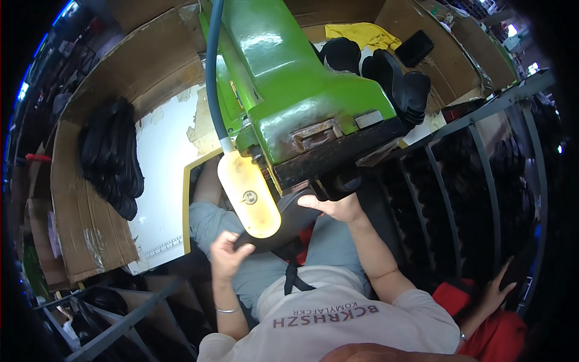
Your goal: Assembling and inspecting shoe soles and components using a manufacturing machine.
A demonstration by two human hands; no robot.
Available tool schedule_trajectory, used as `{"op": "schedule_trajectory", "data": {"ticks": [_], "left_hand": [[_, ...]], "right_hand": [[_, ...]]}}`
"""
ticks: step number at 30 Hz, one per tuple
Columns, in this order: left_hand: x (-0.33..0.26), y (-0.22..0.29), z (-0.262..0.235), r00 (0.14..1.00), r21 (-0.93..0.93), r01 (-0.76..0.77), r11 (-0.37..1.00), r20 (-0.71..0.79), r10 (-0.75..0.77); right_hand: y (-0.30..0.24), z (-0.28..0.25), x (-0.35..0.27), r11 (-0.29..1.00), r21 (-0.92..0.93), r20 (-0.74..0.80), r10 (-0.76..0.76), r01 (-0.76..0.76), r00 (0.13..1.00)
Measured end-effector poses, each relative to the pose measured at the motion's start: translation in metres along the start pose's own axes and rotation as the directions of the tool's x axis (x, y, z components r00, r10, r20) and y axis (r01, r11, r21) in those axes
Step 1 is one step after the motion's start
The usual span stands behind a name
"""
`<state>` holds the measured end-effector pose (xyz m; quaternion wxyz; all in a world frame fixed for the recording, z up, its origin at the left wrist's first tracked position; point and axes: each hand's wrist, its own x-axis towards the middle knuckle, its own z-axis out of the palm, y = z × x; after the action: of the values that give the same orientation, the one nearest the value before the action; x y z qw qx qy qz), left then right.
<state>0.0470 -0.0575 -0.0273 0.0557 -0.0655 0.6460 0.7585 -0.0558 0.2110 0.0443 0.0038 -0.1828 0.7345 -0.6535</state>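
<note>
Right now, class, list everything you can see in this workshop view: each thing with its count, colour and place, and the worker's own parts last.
machine: one, green, top centre, over the lap
hose: one, blue-grey, down the machine's left side
lamp-like cover: one, cream-yellow, below the hose
shoe sole: one, dark, under the machine, held by both hands
stack of soles: one, black, left on cardboard
soles pile: several, black, behind the machine
cloth: one, yellow, top
rack: one, grey metal, right
another person's hand: one, lower right, red sleeve
left hand: on the sole's near end
right hand: on the sole's far end
</note>
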Motion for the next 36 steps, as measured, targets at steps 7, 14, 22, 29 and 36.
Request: {"op": "schedule_trajectory", "data": {"ticks": [7, 14, 22, 29, 36], "left_hand": [[-0.022, -0.046, 0.112, 0.994, 0.335, -0.002, 0.942, 0.101, -0.033], [0.038, 0.021, 0.130, 0.966, 0.050, -0.259, 0.964, 0.031, 0.258], [0.028, -0.008, 0.142, 0.925, -0.112, -0.312, 0.944, -0.261, 0.275], [0.057, -0.018, 0.064, 0.963, -0.808, -0.265, 0.526, -0.250, 0.102], [0.067, -0.008, 0.039, 0.959, -0.866, -0.282, 0.412, -0.245, 0.141]], "right_hand": [[0.014, 0.003, -0.001, 0.989, -0.140, -0.084, -0.061, 0.049, 0.995], [0.015, 0.003, -0.027, 0.997, 0.071, -0.303, 0.013, 0.009, 0.953], [0.010, 0.013, -0.016, 0.997, -0.006, -0.174, 0.079, -0.081, 0.982], [0.010, -0.025, -0.035, 0.989, 0.105, -0.073, 0.111, -0.103, 0.991], [0.012, 0.010, -0.065, 0.994, 0.021, 0.214, 0.103, -0.110, 0.971]]}}
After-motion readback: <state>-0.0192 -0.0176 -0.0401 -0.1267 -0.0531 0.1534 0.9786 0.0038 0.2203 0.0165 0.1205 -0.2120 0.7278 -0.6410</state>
